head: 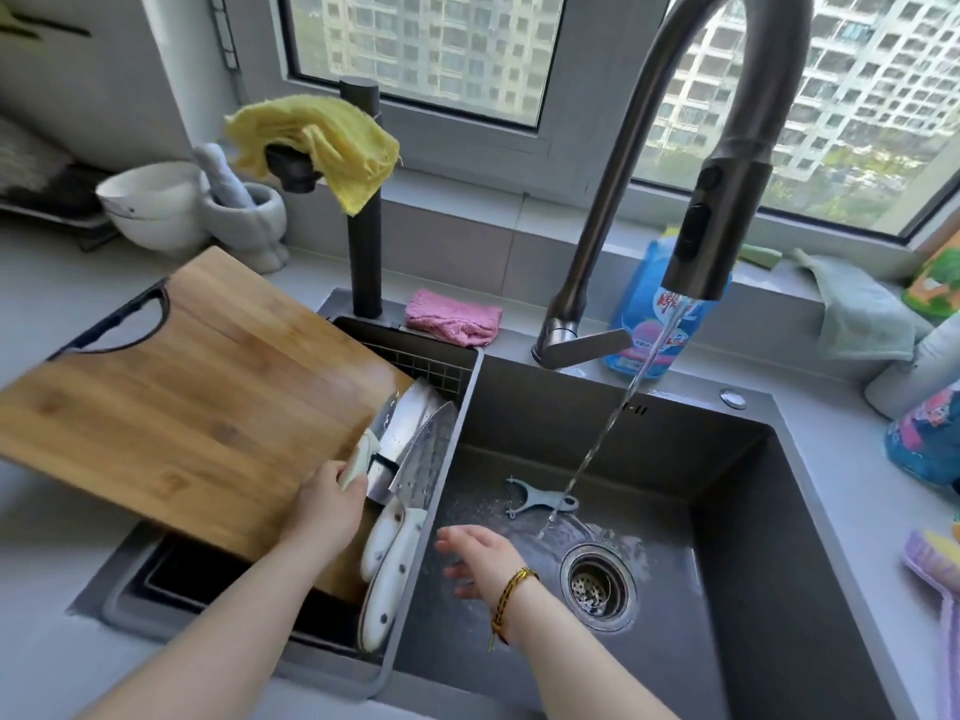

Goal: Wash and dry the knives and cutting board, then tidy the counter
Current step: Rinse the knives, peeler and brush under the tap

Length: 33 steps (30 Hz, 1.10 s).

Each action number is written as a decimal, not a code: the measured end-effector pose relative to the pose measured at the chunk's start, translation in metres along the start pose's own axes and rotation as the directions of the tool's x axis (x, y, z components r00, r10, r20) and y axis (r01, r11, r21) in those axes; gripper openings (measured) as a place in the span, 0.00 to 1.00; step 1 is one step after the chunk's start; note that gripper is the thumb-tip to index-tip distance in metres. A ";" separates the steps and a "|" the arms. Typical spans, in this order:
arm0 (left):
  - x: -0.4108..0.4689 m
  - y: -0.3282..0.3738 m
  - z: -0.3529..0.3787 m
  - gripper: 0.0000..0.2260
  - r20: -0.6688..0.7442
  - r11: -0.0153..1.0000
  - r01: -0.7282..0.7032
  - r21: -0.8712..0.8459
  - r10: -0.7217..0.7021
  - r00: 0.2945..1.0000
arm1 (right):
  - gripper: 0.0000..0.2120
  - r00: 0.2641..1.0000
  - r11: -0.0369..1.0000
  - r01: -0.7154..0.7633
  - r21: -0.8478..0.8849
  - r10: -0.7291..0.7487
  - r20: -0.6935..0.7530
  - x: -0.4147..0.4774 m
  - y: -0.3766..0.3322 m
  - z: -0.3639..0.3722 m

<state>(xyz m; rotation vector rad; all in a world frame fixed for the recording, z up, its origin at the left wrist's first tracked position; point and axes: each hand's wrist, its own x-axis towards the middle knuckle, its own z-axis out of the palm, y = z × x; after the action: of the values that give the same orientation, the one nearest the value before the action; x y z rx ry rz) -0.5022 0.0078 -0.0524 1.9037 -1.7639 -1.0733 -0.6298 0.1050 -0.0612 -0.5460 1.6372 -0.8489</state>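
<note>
A bamboo cutting board (197, 387) lies tilted over the left sink basket. Along its right edge lie several white-handled knives (395, 553), blades pointing away from me. My left hand (324, 506) grips the pale handle of one knife (358, 457) beside the board. Above the main basin hovers my right hand (475, 561), fingers spread and holding nothing. Water runs from the tall grey faucet (696, 236) into the dark sink (737, 537). A grey-blue peeler (540, 502) lies on the sink floor near the stream.
A yellow cloth (322, 142) hangs on a black post, a pink cloth (453, 317) lies behind the basket. A blue detergent bottle (644, 314) stands behind the faucet. White bowls (150, 210) and a mortar (244, 215) sit back left. The drain (597, 587) is at the basin's centre.
</note>
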 end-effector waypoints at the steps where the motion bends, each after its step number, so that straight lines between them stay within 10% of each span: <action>1: 0.000 0.001 0.002 0.16 0.009 1.000 -0.005 0.005 0.004 1.000 | 0.07 1.000 1.000 0.006 -0.012 -0.006 0.019 -0.001 0.001 0.002; 15: 0.003 -0.007 0.015 0.15 0.136 0.999 -0.035 0.020 0.032 0.990 | 0.10 0.999 1.000 0.013 0.023 -0.014 0.039 0.006 0.007 -0.004; 25: -0.023 -0.003 0.008 0.13 -0.091 0.936 -0.339 0.099 0.348 0.933 | 0.11 0.993 0.996 -0.053 0.067 0.059 -0.106 0.017 0.022 -0.049; 33: -0.028 0.041 0.052 0.22 0.283 0.811 -0.497 0.308 0.420 0.862 | 0.11 0.976 0.863 -0.187 -0.469 0.111 -0.186 0.048 0.045 -0.113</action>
<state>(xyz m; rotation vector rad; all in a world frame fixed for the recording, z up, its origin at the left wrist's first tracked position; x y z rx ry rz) -0.5658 0.0403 -0.0500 1.4400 -2.5313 -0.8097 -0.7463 0.1251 -0.1169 -0.6997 2.0220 -0.3617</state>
